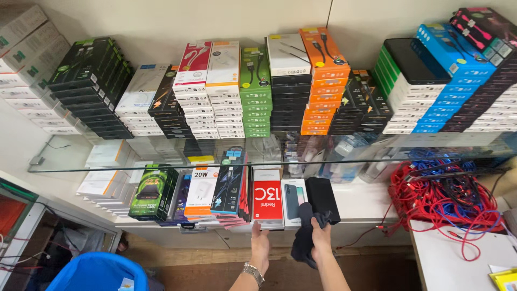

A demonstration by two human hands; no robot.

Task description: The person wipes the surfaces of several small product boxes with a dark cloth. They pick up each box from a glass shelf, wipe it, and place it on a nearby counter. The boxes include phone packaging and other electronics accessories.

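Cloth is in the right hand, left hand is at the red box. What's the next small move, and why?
Probably wipe the black box first. The right hand holds the dark cloth bunched right against its lower edge, while the left hand only steadies the bottom of the red box beside it on the lower shelf.

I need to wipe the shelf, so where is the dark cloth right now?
In the head view, the dark cloth is low and centre-right, held in the right hand at the lower shelf's front edge, below the black box, beside the left hand.
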